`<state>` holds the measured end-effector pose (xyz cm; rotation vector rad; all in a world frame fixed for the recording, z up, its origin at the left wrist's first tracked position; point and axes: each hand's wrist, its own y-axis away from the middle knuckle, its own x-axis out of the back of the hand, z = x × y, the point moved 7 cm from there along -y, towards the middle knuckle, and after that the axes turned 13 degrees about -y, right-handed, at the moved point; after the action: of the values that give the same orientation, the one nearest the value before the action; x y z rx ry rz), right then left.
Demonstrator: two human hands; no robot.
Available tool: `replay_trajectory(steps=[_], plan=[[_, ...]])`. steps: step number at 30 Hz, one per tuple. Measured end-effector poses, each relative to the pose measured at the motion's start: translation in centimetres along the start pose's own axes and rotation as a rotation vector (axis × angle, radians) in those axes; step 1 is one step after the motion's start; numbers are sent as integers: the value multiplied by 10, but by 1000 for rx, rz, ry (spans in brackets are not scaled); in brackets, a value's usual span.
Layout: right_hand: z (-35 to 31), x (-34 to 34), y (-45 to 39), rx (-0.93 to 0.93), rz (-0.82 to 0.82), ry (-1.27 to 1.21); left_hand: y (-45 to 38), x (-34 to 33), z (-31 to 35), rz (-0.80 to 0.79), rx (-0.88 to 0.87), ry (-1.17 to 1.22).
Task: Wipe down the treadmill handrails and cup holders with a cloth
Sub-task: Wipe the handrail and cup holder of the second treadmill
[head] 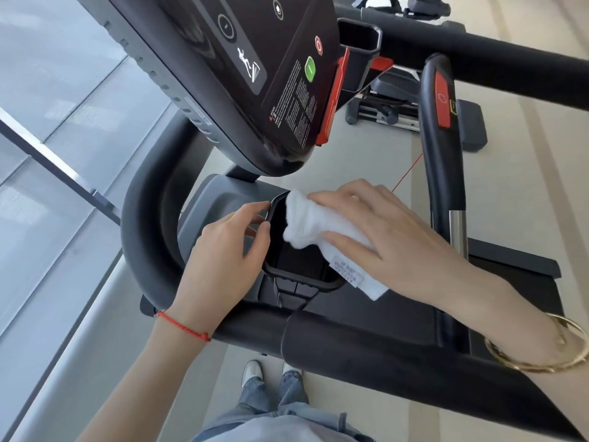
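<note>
A white, soft terry cloth with a small sewn label is lying bunched over the right-hand rim of a black, angular plastic cup holder, its upper folds hanging into the dark recess and its labelled corner trailing off the rim toward the person. The right hand is lying on top of the cloth, directly above it; this grip is grasping the cloth, with the fingers spread and slightly bent over the fabric and the thumb coming in along its lower edge, pressing it against the holder. The left hand is sitting just beside the cup holder on its left side, apart from the cloth; this grip is released, holding nothing, its loosely bent fingertips touching the holder's left rim and the grey moulded tray around it. A thin red string bracelet is circling the left wrist and a gold bangle the right forearm. A curved black padded handrail is sweeping around the tray on the left and passing beneath both wrists. The black treadmill console, with a green button, is tilting above the cup holder. The person's jeans and white shoes are showing below.
</note>
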<state>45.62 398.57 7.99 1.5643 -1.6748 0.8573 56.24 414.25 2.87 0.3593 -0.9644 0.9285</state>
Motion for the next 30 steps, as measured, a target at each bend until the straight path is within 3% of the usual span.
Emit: replay_trajectory(steps=[6, 13, 20, 23, 27, 30], plan=[[-6, -35, -31, 104, -184, 228, 2, -1, -3, 3, -1, 37], [-8, -50, -53, 69, -290, 273, 0, -2, -2, -20, -5, 35], [-6, -21, -35, 17, -428, 204, 0, -1, -2, -34, 11, 41], [-4, -22, -35, 46, -399, 146, 0, -1, -3, -37, 12, 50], [-12, -25, -42, 134, -191, -110, 2, -2, -5, -37, 21, 57], [-8, -39, -39, 132, -182, -150, 2, -2, -6, -31, 20, 49]])
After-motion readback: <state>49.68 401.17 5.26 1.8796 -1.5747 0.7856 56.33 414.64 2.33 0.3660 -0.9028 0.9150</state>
